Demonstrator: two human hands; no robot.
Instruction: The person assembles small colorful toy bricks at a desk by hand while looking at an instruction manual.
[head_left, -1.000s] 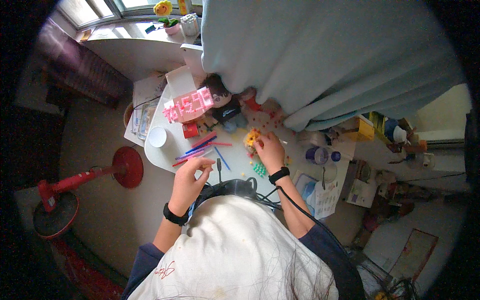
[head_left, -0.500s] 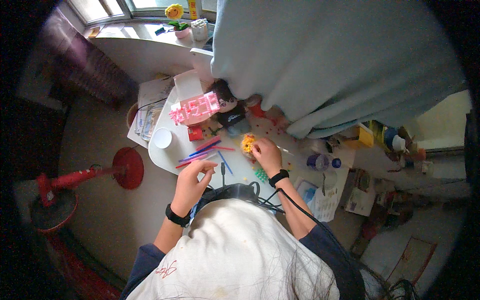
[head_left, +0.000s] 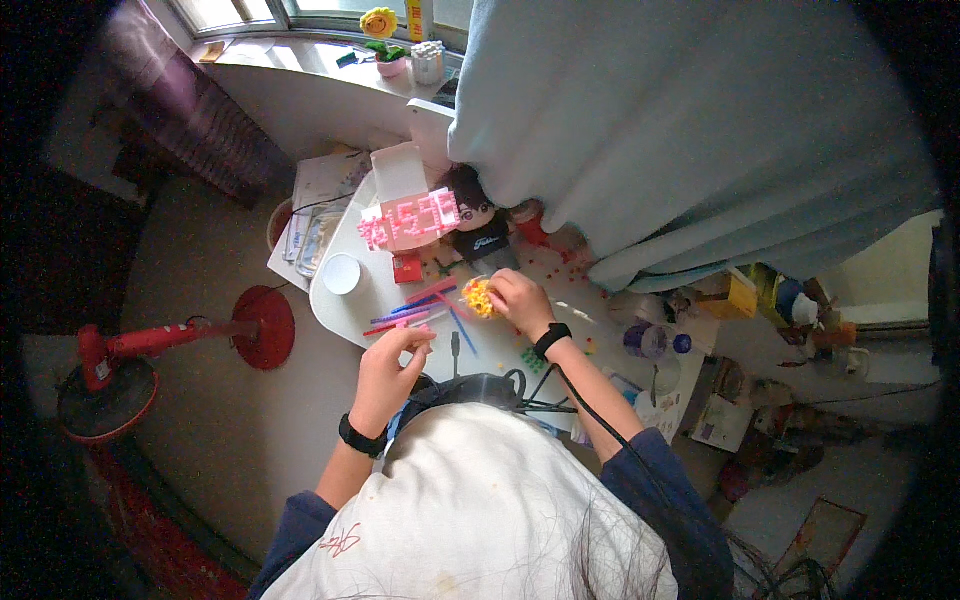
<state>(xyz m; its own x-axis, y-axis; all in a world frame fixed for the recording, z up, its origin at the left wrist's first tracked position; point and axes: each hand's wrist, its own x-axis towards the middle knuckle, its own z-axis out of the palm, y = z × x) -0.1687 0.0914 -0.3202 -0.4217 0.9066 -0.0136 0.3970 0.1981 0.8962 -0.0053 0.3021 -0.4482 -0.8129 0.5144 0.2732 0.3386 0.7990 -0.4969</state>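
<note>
Seen from the head camera, a white bench with a rounded left corner fills the middle of a cluttered room. Near its far side sits a plush doll with dark hair and a black top. Beyond the doll and to its right hangs a wide pale blue-green curtain; beyond it to the left is a bright window above a sill with a smiling yellow flower in a pot. Far to the doll's left, a red standing fan is on the floor.

Just left of the doll is a pink beaded panel; nearer the person than that panel lie a small red box, a white cup and a loose bundle of pink, blue and purple sticks.

A yellow beaded piece is directly on the person's side of the doll. It is small, rounded and lumpy, with orange-red flecks. The right hand pinches its right side between thumb and fingers. The left hand, nearer the person and left of the doll, is curled with thumb toward fingertips; whether it grips anything is unclear.
</note>
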